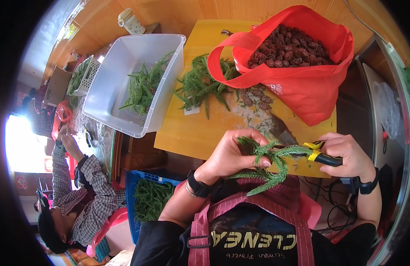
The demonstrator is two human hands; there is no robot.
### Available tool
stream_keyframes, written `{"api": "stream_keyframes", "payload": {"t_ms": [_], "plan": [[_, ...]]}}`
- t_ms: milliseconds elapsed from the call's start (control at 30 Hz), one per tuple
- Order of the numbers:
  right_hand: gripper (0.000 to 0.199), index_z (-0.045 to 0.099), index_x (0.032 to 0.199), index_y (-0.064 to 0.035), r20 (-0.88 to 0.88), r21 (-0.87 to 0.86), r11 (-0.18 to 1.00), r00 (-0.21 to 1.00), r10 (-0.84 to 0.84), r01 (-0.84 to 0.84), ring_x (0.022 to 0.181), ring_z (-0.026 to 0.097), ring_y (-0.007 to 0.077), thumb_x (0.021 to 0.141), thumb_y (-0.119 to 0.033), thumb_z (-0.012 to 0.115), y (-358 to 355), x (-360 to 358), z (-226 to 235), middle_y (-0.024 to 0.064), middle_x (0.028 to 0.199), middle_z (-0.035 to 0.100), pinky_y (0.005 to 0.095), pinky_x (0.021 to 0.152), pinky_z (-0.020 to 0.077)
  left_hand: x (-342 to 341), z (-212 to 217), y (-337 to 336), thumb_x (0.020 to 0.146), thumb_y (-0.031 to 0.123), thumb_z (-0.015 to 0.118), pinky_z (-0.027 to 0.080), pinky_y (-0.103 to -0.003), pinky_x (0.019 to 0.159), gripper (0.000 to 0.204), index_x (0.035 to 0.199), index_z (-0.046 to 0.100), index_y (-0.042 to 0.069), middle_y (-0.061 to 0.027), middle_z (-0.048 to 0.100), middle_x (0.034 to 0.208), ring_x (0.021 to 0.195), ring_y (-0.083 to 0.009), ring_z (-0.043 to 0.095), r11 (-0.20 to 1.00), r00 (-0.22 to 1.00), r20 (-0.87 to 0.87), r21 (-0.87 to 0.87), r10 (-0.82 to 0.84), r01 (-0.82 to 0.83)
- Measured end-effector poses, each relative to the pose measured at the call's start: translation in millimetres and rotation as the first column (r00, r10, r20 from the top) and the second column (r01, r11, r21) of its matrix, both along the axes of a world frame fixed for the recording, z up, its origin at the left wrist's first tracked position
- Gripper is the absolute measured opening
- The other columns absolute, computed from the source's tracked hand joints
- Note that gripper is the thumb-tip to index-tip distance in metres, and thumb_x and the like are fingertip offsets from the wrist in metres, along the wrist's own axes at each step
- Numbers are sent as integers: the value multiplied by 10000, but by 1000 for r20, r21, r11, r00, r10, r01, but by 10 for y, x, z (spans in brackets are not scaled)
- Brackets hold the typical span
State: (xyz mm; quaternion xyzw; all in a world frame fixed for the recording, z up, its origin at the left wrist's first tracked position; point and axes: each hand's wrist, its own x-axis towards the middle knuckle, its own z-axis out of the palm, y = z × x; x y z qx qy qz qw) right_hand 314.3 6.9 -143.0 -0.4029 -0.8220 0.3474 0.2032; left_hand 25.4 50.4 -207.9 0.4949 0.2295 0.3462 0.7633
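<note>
A green artificial pine sprig [275, 162] is pinched in my left hand [236, 155], its needled branches fanning out to the right and down over my apron. My right hand [349, 155] is closed round the black and yellow handles of a pair of pliers [322, 157]. The pliers' jaws reach left to the sprig's middle, partly hidden by the needles, so I cannot tell what they grip. Beyond my hands, a pile of green sprigs [202, 82] lies on the yellow table [187, 139].
A red bag [302, 84] full of brown pine cones [289, 46] stands at the far right of the table. Left of it is a clear plastic bin [109, 99] holding sprigs. A blue crate [134, 206] of greenery sits low at left. Another person [87, 190] works farther left.
</note>
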Motion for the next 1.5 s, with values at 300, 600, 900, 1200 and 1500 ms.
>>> {"api": "stream_keyframes", "payload": {"t_ms": [300, 600, 900, 1200, 1500], "plan": [[209, 521, 608, -7, 72, 33, 999, 997, 0, -2, 668, 573, 316, 599, -68, 721, 28, -16, 58, 89, 572, 490, 387, 753, 502, 1, -36, 5, 688, 2, 775, 444, -250, 738, 240, 851, 598, 3, -50, 598, 872, 811, -115, 559, 999, 999, 21, -40, -32, 32], [206, 513, 597, -12, 84, 71, 997, 996, 15, -21, 655, 549, 306, 610, -39, 717, 54, -32, 70, 80, 563, 461, 380, 746, 502, 18, -19, 2, 702, 44, 776, 442, -255, 743, 246, 877, 612, -9, -64, 600, 876, 822, -126, 554, 1000, 999, 27, -18, -23, 24], [228, 476, 578, -11, 143, 121, 993, 990, -14, -3, 680, 560, 312, 598, -16, 704, 22, -31, 54, 92, 565, 452, 372, 692, 506, 26, -36, 6, 700, 45, 776, 442, -261, 739, 248, 883, 618, -8, -67, 602, 869, 813, -138, 555, 996, 1000, 19, 86, 2, -3], [200, 519, 615, -6, 184, 146, 989, 983, -12, -16, 799, 591, 338, 585, -41, 713, 4, -26, 59, 100, 648, 548, 365, 689, 490, 40, 8, 3, 691, 36, 780, 443, -260, 744, 251, 869, 608, -3, -56, 596, 871, 814, -130, 551, 1000, 999, 41, -4, 9, -9], [227, 546, 662, 4, 48, 135, 989, 996, -71, 64, 925, 583, 360, 583, -109, 725, -10, 17, 79, 125, 770, 614, 396, 793, 477, 53, -52, 9, 675, 16, 787, 447, -261, 767, 289, 892, 596, 15, -41, 590, 884, 836, -121, 561, 997, 997, 63, -53, 54, -50]]}}
